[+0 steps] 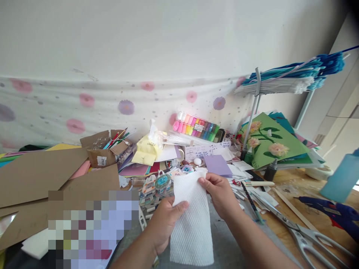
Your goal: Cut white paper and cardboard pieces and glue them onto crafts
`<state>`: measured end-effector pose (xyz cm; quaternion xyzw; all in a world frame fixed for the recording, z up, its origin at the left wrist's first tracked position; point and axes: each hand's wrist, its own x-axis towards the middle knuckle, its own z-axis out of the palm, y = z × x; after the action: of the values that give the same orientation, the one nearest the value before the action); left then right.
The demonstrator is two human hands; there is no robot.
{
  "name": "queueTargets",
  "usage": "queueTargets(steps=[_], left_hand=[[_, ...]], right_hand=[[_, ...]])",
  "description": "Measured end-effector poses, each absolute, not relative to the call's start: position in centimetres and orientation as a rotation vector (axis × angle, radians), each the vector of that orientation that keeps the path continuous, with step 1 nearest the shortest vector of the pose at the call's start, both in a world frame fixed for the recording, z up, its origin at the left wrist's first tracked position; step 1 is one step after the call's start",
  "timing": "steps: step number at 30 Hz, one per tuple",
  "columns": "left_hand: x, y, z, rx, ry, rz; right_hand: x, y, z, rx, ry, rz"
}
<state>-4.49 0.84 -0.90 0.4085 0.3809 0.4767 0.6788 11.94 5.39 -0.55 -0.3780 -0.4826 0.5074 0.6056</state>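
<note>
Paper towel [193, 228], white and dimpled, was up in front of the person, above the grey cloth [223, 239], its long sides running roughly up and down and its lower end hanging free. The left hand [161, 224] was closed on its left edge, thumb laid across the front face and the fingers mostly hidden behind. The right hand [221, 194] pinched the upper right corner between thumb and fingers. The hands were apart, with a stretch of towel between them. Whether it was one layer or folded could not be told.

Handling it well called for a light pinch, since paper this soft could crease under the thumbs or tear at the corner if the hands pulled against each other. An even, gentle tension would keep the face flat, and the left thumb was best kept near the edge, so that it pressed on less of the pattern. The loose lower end needed some care too, as it could swing or curl. The metal scissors [297, 228] and the glue gun [328, 209] lay off to the right, well apart from the towel, while the purple paper [218, 165] lay just beyond the right hand.
</note>
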Motion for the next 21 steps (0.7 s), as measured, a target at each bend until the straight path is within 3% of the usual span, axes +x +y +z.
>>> queueTargets(steps=[10,16,21], left_hand=[[-4.9,1.1,-0.6,1.113,1.012,0.991],[-5.8,2.3,-1.1,1.221,1.228,1.333],[-6.2,2.8,-1.5,1.219,1.263,1.406]], right_hand=[[12.6,5.9,-1.0,-0.869,-1.087,1.115],[11.8,5.3,-0.9,-0.906,-1.325,1.352],[11.5,5.1,-1.1,-0.934,-1.39,1.417]])
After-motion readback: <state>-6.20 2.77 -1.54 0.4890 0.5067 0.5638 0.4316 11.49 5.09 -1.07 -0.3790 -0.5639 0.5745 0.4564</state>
